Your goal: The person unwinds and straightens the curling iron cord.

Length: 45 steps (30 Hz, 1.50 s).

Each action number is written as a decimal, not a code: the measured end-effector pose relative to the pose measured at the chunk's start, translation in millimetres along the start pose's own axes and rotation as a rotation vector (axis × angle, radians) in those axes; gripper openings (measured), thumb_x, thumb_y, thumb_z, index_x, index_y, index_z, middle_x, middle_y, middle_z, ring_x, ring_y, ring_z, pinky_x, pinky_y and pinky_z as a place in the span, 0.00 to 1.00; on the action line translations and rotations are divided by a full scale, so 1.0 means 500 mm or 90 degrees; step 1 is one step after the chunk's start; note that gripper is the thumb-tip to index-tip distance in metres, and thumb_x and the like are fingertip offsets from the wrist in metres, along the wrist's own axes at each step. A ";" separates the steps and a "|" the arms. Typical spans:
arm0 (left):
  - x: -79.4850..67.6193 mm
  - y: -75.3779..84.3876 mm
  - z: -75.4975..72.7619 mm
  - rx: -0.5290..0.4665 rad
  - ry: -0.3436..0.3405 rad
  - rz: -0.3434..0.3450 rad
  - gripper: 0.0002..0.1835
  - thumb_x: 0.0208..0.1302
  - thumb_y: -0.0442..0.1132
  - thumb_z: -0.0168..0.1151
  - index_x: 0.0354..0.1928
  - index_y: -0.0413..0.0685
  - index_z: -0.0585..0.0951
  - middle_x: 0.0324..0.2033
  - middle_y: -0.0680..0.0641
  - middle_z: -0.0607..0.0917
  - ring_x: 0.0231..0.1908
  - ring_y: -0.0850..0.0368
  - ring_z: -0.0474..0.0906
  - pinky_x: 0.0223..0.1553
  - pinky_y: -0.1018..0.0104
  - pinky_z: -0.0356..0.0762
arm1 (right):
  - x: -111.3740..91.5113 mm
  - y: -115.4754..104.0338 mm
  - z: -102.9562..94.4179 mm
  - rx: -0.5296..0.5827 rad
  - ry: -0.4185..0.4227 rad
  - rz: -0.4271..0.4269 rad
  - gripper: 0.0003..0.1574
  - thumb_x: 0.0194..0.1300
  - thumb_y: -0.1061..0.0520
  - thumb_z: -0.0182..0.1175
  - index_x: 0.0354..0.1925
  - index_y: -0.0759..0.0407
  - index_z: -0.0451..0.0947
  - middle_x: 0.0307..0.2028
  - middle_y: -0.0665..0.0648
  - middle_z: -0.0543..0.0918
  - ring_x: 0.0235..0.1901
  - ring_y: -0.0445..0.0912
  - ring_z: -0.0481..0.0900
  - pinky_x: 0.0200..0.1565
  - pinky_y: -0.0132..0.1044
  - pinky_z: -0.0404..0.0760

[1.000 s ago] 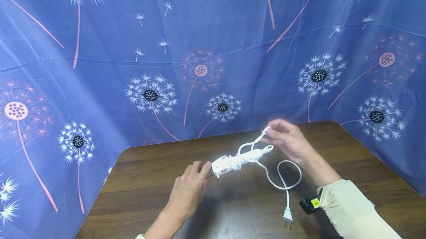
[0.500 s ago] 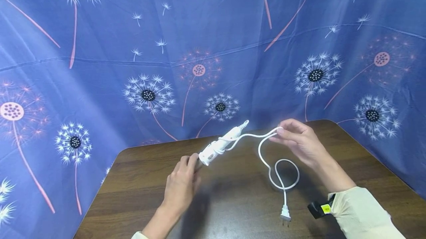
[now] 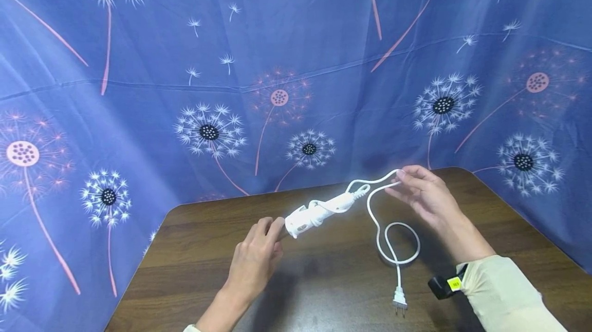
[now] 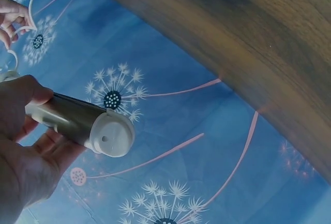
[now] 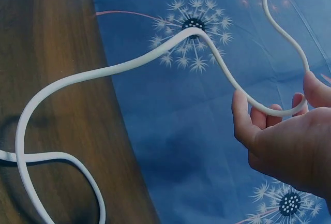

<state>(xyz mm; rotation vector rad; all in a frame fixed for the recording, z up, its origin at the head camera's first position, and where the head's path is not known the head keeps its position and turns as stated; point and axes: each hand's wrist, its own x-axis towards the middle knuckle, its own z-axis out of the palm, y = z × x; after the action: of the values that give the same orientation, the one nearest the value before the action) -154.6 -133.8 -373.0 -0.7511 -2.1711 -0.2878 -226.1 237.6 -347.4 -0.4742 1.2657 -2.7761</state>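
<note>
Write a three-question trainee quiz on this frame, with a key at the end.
1. Which of the two hands holds the white cord?
2. True or false: part of the cord wraps round the white handle.
3. What does the left hand grip? A) the plug; B) the dark barrel; C) the table edge.

Key:
1. The right hand.
2. True.
3. B.

Right sleeve (image 3: pixel 509 291) cream, gathered cuff (image 3: pixel 472 274); black wrist device (image 3: pixel 438 289), yellow label (image 3: pixel 455 284), dark print.
</note>
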 end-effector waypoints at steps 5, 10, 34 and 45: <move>-0.001 0.000 0.001 0.009 -0.017 -0.002 0.31 0.33 0.23 0.72 0.46 0.46 0.75 0.36 0.47 0.79 0.28 0.56 0.78 0.17 0.69 0.76 | 0.002 -0.008 0.000 0.040 0.008 -0.030 0.13 0.69 0.72 0.47 0.35 0.65 0.78 0.35 0.60 0.84 0.37 0.49 0.84 0.51 0.52 0.78; -0.002 -0.003 0.005 0.023 -0.040 -0.004 0.33 0.34 0.25 0.77 0.47 0.46 0.74 0.37 0.45 0.79 0.30 0.54 0.78 0.16 0.66 0.77 | 0.000 -0.016 -0.001 0.095 0.013 -0.071 0.14 0.68 0.74 0.46 0.35 0.68 0.78 0.35 0.62 0.84 0.37 0.51 0.85 0.50 0.53 0.79; -0.003 -0.022 -0.007 0.027 -0.015 -0.140 0.28 0.40 0.23 0.69 0.47 0.43 0.73 0.37 0.41 0.79 0.31 0.45 0.81 0.17 0.56 0.78 | -0.030 -0.041 -0.039 0.169 0.120 -0.121 0.11 0.64 0.78 0.48 0.32 0.71 0.76 0.32 0.64 0.82 0.33 0.53 0.85 0.43 0.55 0.82; 0.014 -0.016 -0.017 -0.008 0.034 -0.119 0.28 0.41 0.25 0.67 0.49 0.43 0.74 0.37 0.42 0.79 0.32 0.49 0.81 0.21 0.58 0.80 | -0.043 0.005 -0.087 0.137 0.116 0.061 0.13 0.70 0.69 0.46 0.32 0.64 0.76 0.31 0.60 0.80 0.35 0.49 0.80 0.47 0.51 0.82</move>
<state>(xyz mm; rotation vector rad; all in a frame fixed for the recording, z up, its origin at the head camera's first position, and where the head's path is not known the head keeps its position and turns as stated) -157.4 -141.0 -361.8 -0.5406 -2.1931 -0.4132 -218.8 271.4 -381.6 -0.1451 0.9707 -2.8821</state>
